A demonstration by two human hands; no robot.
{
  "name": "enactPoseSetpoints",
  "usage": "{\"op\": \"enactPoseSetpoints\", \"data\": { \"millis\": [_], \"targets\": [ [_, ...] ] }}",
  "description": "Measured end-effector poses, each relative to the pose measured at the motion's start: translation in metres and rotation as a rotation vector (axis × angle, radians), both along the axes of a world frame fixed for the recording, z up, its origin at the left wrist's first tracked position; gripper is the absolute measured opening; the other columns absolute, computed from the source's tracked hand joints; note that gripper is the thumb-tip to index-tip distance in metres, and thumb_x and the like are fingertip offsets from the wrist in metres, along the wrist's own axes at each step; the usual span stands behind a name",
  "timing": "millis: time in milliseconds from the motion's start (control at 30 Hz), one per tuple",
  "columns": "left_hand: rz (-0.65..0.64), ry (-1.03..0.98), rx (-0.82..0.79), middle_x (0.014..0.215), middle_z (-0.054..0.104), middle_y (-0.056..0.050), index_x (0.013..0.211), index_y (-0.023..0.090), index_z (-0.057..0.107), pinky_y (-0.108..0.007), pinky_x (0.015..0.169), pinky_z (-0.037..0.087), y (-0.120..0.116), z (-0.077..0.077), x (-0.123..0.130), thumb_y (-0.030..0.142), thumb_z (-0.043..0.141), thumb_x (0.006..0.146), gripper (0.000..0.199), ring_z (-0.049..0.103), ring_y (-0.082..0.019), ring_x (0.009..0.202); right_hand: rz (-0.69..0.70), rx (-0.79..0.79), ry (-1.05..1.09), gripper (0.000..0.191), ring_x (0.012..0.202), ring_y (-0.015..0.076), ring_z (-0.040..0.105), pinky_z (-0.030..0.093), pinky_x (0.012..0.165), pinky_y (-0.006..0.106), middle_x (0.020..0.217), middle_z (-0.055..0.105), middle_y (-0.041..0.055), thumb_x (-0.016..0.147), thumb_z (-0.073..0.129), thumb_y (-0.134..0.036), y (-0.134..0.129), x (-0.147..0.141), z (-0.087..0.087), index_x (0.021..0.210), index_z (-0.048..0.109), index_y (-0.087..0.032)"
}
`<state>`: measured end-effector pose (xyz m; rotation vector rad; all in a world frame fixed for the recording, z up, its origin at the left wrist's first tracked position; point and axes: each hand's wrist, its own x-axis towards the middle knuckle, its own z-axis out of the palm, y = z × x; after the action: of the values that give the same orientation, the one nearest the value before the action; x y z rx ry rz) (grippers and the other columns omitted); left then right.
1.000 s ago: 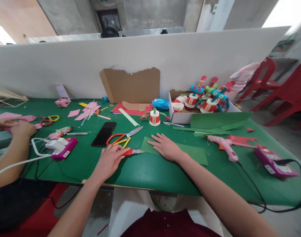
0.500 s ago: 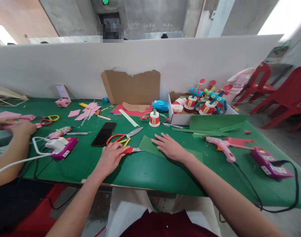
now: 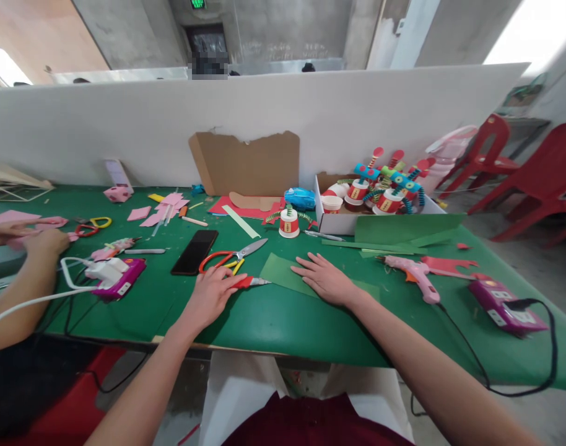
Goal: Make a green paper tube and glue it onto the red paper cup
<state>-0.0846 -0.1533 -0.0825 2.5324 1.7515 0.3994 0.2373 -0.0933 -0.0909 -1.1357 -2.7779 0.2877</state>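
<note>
My left hand [image 3: 212,297] is closed around a red utility knife [image 3: 244,283], its blade pointing right at the near left edge of a green paper strip [image 3: 277,271]. Flat on that strip lies my right hand [image 3: 324,279], fingers spread, pressing it to the table. Just beyond my left hand are orange-and-yellow-handled scissors [image 3: 251,248], spread apart. A black phone [image 3: 195,251] rests to their left. Behind the green strip stands a small red-and-white paper cup [image 3: 289,225] with springy green paper arms.
To the right lie a pink glue gun [image 3: 417,275] and a purple power strip [image 3: 506,306] with a trailing cord. A white box [image 3: 337,224] holds several cup figures at the back. At far left, another person's hands [image 3: 44,238] handle pink paper.
My right hand has slid slightly right along the green paper. The knife in my left hand has moved a little to the right, too.
</note>
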Motion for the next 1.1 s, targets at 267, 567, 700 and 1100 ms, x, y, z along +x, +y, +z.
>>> {"op": "enactPoseSetpoints", "data": {
  "millis": [267,567,700,1100],
  "targets": [
    [-0.042,-0.016,0.021,0.099,0.059,-0.006,0.119,0.031,0.064,-0.034,0.076,0.038,0.0,-0.001,0.011,0.027,0.042,0.094,0.034,0.051,-0.023,0.097,0.007,0.016,0.004,0.046,0.142,0.0281,0.027,0.022,0.117,0.052,0.151,0.038,0.0027,0.1,0.026,-0.037,0.001,0.001,-0.004,0.142,0.044,-0.028],
    [-0.051,-0.02,-0.006,0.101,0.058,-0.005,0.121,0.032,0.063,-0.036,0.082,0.039,-0.002,-0.001,0.022,0.025,0.043,0.094,0.035,0.051,-0.022,0.095,0.006,0.029,0.021,0.046,0.142,0.0277,0.027,0.023,0.116,0.052,0.151,0.038,0.0028,0.101,0.026,-0.037,0.0,0.0,-0.005,0.142,0.044,-0.028],
    [-0.044,0.001,-0.017,0.101,0.059,-0.006,0.121,0.032,0.064,-0.035,0.079,0.039,-0.004,0.0,0.028,0.026,0.041,0.094,0.035,0.05,-0.022,0.093,-0.003,0.02,0.012,0.046,0.142,0.0283,0.027,0.022,0.116,0.051,0.151,0.038,0.0034,0.101,0.027,-0.036,-0.001,0.0,-0.002,0.142,0.044,-0.027],
    [-0.055,0.024,-0.088,0.102,0.058,-0.006,0.123,0.032,0.062,-0.032,0.07,0.034,-0.008,0.003,0.042,0.022,0.041,0.094,0.038,0.05,-0.022,0.092,-0.001,0.013,0.018,0.045,0.142,0.0284,0.027,0.023,0.116,0.051,0.152,0.038,0.0015,0.101,0.027,-0.036,-0.001,0.0,-0.004,0.143,0.043,-0.029]
  ]
}}
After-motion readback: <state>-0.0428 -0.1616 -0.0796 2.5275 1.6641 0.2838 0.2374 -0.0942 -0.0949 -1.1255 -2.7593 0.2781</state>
